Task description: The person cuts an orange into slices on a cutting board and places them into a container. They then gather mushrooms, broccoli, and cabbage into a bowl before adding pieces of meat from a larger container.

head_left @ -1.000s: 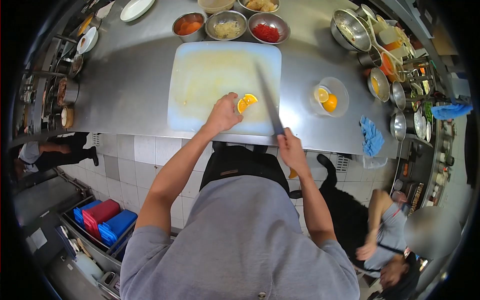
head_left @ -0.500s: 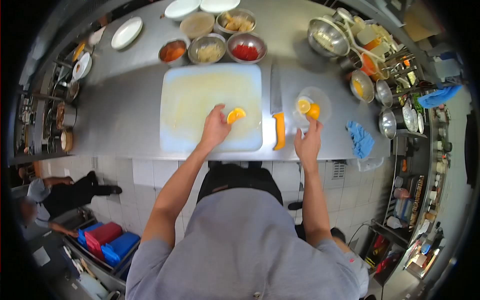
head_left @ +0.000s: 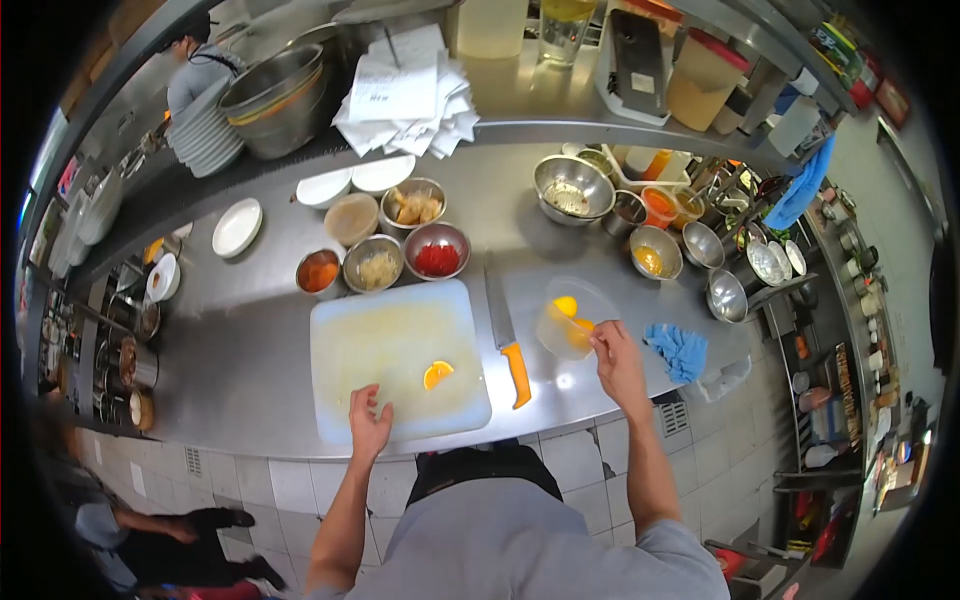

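**Touching the clear tub [head_left: 552, 338] with the right hand [head_left: 620, 368], hovering at the cutting board [head_left: 350, 335] with the left hand [head_left: 370, 422]**

Holding the left hand half open over the board's near edge, with fingers loosely curled and with nothing in their grasp. Keeping thumb and fingers close together at the tub's right side with the right hand; impossible to tell whether gripping rim or fruit.

Just right of the left hand and a little beyond, see the orange slices [head_left: 437, 375] lying together on the board. Just left of the right hand's fingertips, see the oranges [head_left: 566, 306] inside the tub. Between both hands, find the knife [head_left: 516, 375] flat on the steel table [head_left: 250, 370], just beside the board, with yellow-orange handle toward the body and blade pointing away. Just right of the right hand, note the crumpled blue cloth [head_left: 677, 352].

Farther out, beyond the left hand and board, note in a row the bowl of orange food [head_left: 319, 272], the bowl of pale shreds [head_left: 374, 263] and the bowl of red food [head_left: 437, 250]. Well beyond the right hand, find the large metal bowl [head_left: 574, 188]. Farthest off, above the left hand's side, see the paper slips [head_left: 408, 95] at the shelf [head_left: 510, 105] and, farther left, the stacked plates [head_left: 207, 130].
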Demonstrator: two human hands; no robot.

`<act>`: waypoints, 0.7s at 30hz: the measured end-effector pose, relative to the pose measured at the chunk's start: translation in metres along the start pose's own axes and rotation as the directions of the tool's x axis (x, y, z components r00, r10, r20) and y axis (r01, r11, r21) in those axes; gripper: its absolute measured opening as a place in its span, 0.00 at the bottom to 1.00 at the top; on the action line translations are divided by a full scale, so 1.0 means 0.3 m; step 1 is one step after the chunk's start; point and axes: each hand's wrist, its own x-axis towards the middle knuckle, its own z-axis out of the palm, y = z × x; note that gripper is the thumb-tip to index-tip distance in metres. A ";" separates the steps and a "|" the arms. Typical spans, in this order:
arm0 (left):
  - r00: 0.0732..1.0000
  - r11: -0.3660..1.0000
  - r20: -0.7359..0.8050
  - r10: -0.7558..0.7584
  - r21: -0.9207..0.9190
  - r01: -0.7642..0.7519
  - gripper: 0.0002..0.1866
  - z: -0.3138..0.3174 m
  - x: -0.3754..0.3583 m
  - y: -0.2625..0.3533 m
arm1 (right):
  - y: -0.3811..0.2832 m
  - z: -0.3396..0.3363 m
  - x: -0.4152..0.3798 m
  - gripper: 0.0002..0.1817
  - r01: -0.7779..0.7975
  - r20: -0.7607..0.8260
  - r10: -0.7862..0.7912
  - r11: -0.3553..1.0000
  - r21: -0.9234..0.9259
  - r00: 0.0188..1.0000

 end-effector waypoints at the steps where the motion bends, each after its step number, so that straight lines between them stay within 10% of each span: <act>1: 1.000 1.000 -0.012 -0.001 -0.008 0.001 0.23 0.000 -0.007 0.002 | -0.080 -0.067 0.034 0.05 0.013 0.001 -0.013 0.999 0.046 1.000; 9: 0.995 0.997 -0.070 0.071 -0.022 -0.073 0.23 0.080 -0.002 0.173 | -0.472 -0.345 0.437 0.05 0.462 -0.382 -0.439 0.886 -0.035 0.813; 15: 0.981 0.981 -0.054 0.188 -0.047 -0.191 0.22 0.209 -0.010 0.286 | -0.495 -0.267 0.815 0.09 0.647 -0.371 -0.646 0.749 -0.141 0.667; 21: 0.979 0.978 -0.067 0.192 -0.068 -0.196 0.23 0.241 -0.089 0.281 | -0.444 -0.219 0.669 0.14 0.555 -0.427 -0.468 0.826 0.101 0.774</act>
